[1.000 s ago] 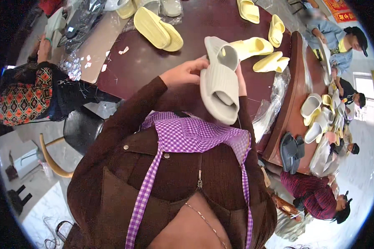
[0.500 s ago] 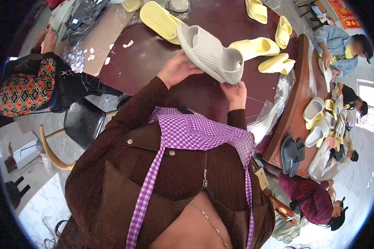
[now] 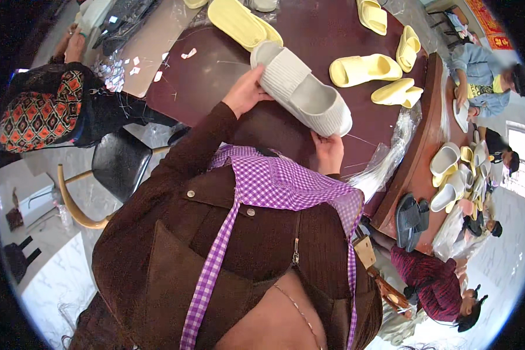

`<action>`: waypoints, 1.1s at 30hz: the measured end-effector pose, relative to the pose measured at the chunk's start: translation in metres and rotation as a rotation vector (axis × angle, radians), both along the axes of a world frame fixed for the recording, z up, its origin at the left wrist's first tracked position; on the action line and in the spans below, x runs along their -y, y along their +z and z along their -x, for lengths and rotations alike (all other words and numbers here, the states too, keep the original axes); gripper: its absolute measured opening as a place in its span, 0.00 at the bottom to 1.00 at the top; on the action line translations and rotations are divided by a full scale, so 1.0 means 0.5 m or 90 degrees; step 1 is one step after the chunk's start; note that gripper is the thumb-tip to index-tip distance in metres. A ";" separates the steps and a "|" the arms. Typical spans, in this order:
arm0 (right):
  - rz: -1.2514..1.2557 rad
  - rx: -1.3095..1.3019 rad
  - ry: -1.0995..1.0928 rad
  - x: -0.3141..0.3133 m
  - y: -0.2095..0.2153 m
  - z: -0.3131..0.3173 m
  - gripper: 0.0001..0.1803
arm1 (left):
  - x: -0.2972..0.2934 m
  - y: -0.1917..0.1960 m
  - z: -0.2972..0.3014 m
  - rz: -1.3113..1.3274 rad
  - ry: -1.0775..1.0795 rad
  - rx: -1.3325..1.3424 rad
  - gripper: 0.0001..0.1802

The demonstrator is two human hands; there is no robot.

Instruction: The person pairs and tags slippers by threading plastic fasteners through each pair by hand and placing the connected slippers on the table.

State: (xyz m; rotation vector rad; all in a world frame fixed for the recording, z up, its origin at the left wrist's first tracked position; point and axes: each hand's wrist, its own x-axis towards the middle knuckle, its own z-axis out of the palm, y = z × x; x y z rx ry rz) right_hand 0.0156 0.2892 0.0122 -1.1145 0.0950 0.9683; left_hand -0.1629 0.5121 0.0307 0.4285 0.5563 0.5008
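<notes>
A light grey ribbed slide sandal (image 3: 294, 79) is held up over the dark red table, its strap and insole facing up toward me. My left hand (image 3: 249, 92) grips its strap end, thumb on the edge and fingers underneath. At the heel end my right hand (image 3: 330, 153) pinches the rim, with some of its fingers hidden beneath the sole. Just beyond the strap end lies a pair of yellow slides (image 3: 245, 24). More yellow slides lie to the right, one of them a single yellow slide (image 3: 364, 70) near the held sandal.
Clear plastic bags (image 3: 385, 160) lie along the right table edge. Small white labels (image 3: 157, 76) are scattered at left. A raised wooden ledge (image 3: 417, 140) carries black slides (image 3: 411, 221) and a pile of grey and yellow ones. Several co-workers sit around; a black chair (image 3: 121, 162) stands at left.
The grey sandal has been tilted so its insole shows more fully, and its heel end has swung lower and to the right. Both hands keep hold of it.
</notes>
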 end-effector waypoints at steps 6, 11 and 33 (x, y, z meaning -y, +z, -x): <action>0.099 0.095 -0.062 0.026 -0.019 0.004 0.21 | -0.049 -0.034 0.016 0.070 0.186 -0.197 0.21; 0.260 0.177 -0.257 0.110 0.063 -0.122 0.23 | -0.185 -0.055 0.132 -0.149 0.189 -0.187 0.20; 0.311 0.713 0.062 -0.053 0.043 -0.055 0.15 | -0.113 -0.054 -0.104 -0.938 0.001 -0.356 0.20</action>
